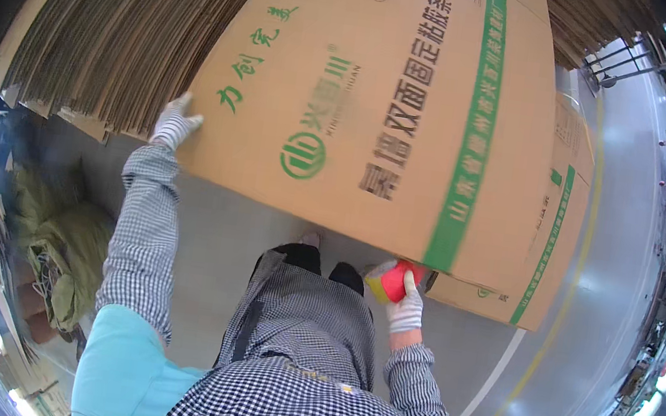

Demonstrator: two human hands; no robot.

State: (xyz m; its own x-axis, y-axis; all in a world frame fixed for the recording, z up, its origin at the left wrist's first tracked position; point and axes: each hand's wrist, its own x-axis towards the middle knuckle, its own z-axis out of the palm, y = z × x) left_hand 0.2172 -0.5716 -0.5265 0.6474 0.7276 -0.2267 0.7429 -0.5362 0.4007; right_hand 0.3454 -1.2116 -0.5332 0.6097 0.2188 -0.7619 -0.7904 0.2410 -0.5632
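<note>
A large brown cardboard box with green and black print fills the upper middle, its printed face toward me. My left hand, in a white striped glove, grips the box's lower left corner with the thumb on the printed side. Under the lower right corner, my right hand, also gloved, is closed around a red and yellow tape dispenser. That dispenser is close to the box's lower edge; whether it touches the cardboard I cannot tell.
A thick stack of flattened cardboard stands at the upper left. Another printed box sits behind the large one on the right. An olive-green cloth heap lies at the left. Yellow floor line runs along the right.
</note>
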